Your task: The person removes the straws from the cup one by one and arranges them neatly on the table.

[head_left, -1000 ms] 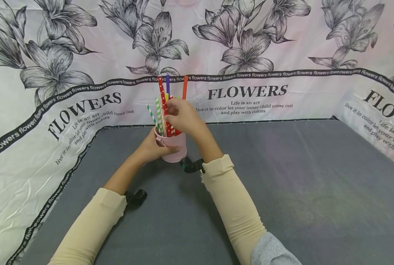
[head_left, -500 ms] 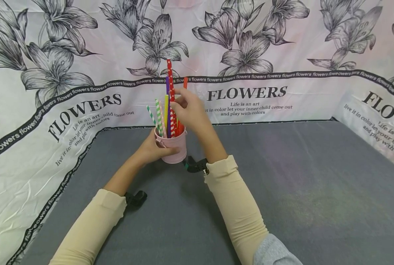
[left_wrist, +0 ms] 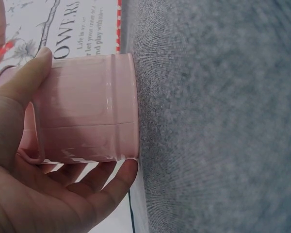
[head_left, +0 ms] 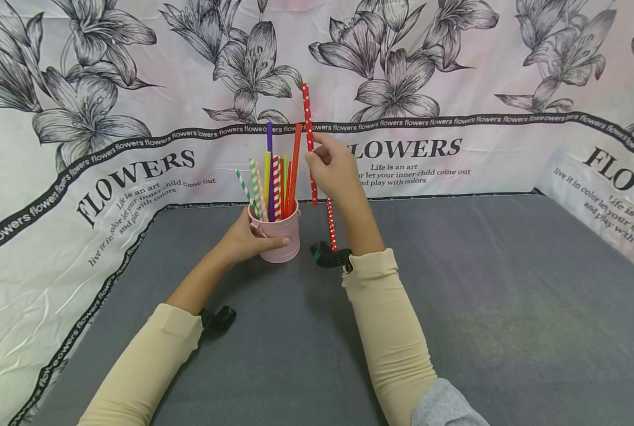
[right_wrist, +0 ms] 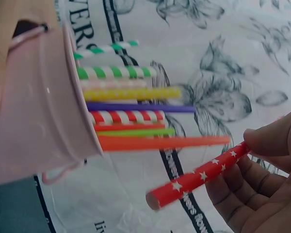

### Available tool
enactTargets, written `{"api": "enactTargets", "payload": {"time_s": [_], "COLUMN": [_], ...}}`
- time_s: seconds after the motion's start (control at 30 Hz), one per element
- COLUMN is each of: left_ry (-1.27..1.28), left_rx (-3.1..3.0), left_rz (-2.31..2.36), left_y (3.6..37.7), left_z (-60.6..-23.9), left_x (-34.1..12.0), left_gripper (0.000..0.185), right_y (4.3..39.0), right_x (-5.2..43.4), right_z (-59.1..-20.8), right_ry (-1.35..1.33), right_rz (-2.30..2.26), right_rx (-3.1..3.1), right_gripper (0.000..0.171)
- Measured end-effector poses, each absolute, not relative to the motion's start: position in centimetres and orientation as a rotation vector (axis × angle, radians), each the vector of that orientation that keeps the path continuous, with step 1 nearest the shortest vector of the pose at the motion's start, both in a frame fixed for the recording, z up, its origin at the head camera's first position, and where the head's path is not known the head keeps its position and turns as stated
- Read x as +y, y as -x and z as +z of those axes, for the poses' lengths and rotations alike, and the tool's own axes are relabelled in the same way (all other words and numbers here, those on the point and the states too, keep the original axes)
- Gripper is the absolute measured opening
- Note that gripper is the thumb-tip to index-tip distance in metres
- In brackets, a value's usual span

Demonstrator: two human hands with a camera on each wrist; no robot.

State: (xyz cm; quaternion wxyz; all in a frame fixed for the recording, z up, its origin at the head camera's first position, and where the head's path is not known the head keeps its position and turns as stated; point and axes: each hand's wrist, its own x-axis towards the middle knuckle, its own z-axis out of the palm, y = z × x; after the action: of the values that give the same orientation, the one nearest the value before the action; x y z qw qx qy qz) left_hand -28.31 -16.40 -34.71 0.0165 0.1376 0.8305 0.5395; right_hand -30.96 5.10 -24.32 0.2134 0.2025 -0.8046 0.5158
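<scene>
A small pink bucket [head_left: 280, 251] stands upright on the table, with several straws in it: green-striped, yellow, purple, red-striped, lime and orange ones [right_wrist: 165, 142]. My left hand [head_left: 246, 239] grips the bucket's side, its thumb across the front and the fingers round the other side [left_wrist: 77, 189]. Right of the bucket, my right hand [head_left: 337, 168] pinches a red straw with white stars [right_wrist: 199, 175] between thumb and fingers. In the head view that straw is upright, its lower end apart from the bucket.
Another red straw with white marks [head_left: 331, 225] lies on the table behind my right wrist, partly hidden. The dark grey table [head_left: 487, 296] meets a white flower-printed cloth [head_left: 402, 100] at the back and sides.
My right hand has drawn the red star straw up out of the bucket and carried it right. The straw lying on the table has come into view. My left hand stays put.
</scene>
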Motion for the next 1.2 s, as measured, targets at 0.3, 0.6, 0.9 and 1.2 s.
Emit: {"api": "enactTargets", "payload": {"time_s": [0.3,0.6,0.9,1.2], "left_ry": [-0.402,-0.43,-0.432,-0.434], "left_rx": [2.575,2.556,2.513,2.508], "left_rz": [1.679,1.695,1.699,1.716], "left_y": [28.2,28.2,26.6,27.2], "left_z": [-34.7,-34.8,-32.6,-33.2], "left_x": [-16.5,-16.5,-15.9,-16.0], "left_gripper": [0.1,0.098,0.094,0.095], "right_y": [31.6,32.4,33.1,34.1], "right_x": [7.0,8.8,9.9,10.5], "right_z": [-24.8,-25.9,-26.8,-27.7], "right_ry": [-0.429,-0.275,-0.194,-0.106], "right_rz": [1.437,1.387,1.402,1.369], "right_rx": [-2.315,-2.509,-2.598,-2.715], "right_gripper": [0.045,0.051,0.051,0.052]}}
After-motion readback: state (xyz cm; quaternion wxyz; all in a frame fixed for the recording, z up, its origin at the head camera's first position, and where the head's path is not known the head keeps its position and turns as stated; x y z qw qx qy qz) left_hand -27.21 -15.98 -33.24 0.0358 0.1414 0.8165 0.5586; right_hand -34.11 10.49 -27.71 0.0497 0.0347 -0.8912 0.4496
